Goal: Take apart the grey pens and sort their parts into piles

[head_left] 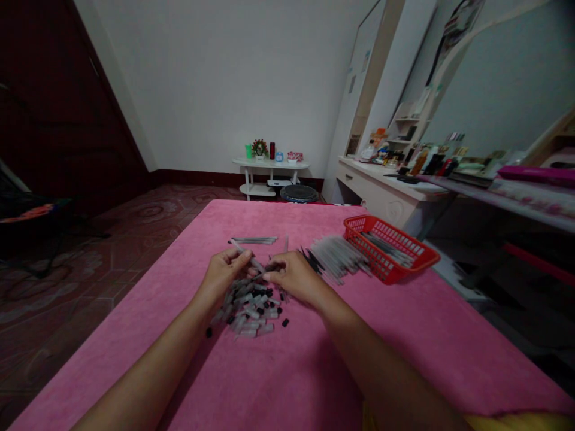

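My left hand (224,267) is closed round a pale, slim pen-like tube (248,256), which slants down to the right. At the tube's lower end are the pinched fingers of my right hand (290,274); any small part between them is too small to tell. Below both hands lies a pile of clear caps and small black pieces (254,311) on the pink cloth (278,383). Beyond my left hand rest several finished-looking slim tubes (258,240) side by side. A larger heap of translucent tubes (339,256) lies right of my right hand.
A red plastic basket (390,248) holding more slim tubes stands at the right of the cloth. Farther right is a white dressing table (381,185) with bottles and a mirror. A small white shelf stand (269,163) is by the back wall.
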A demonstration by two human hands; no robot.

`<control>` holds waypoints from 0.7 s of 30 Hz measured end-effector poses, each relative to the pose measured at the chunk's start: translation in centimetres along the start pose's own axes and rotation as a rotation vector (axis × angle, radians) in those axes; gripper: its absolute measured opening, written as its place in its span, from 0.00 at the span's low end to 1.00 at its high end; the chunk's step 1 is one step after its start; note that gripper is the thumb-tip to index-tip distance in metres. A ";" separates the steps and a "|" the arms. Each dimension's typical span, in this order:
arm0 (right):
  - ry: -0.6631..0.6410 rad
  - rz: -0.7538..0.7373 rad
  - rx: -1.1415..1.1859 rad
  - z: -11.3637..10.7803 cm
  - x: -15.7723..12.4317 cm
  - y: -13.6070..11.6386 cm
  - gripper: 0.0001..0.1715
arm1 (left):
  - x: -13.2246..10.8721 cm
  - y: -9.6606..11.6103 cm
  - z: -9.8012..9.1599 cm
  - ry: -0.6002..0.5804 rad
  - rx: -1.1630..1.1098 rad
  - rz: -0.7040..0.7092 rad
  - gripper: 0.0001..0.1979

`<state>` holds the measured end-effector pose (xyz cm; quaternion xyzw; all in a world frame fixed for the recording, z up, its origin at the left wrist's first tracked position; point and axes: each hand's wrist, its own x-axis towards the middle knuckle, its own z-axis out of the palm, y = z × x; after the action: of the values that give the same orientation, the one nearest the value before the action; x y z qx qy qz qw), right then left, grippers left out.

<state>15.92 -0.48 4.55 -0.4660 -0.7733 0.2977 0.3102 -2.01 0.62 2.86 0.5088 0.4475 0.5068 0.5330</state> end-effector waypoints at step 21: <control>0.454 0.798 -0.871 -13.3 -2.4 5.7 0.15 | 2.5 -2.9 -6.6 0.441 0.155 0.173 0.24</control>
<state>29.91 1.82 8.16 -0.8536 -0.5051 -0.0578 0.1137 -8.08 3.81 -0.45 0.4617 0.5453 0.6133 0.3366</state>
